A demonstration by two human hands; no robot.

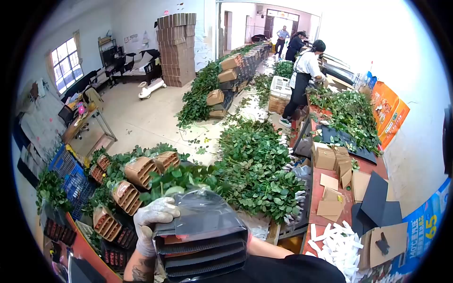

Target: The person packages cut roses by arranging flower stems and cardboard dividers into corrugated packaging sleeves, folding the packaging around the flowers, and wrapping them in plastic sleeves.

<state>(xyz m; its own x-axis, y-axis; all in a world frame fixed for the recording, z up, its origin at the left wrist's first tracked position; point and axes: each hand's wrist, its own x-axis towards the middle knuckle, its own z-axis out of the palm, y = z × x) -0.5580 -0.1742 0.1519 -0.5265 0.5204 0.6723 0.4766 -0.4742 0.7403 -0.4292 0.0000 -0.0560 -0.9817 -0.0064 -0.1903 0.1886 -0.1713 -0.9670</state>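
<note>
A bundle of leafy stems in black corrugated cardboard (207, 221) is held up close in front of me, with clear film around it. Its layered cardboard end faces me and green leaves stick out at the far end. My left hand (155, 219), in a whitish glove, grips the bundle's left side, thumb over the top edge. My right forearm reaches to the bundle's right side; the hand itself is hidden behind it, so its fingers do not show. Just beyond lies a large heap of green leafy stems (257, 165).
Several cardboard-wrapped bundles (126, 197) stand at left beside a blue crate (71, 174). The red worktable (325, 219) at right carries cardboard pieces and white strips (336, 247). A person in a dark apron (302, 82) works farther back. Stacked cartons (177, 52) stand behind.
</note>
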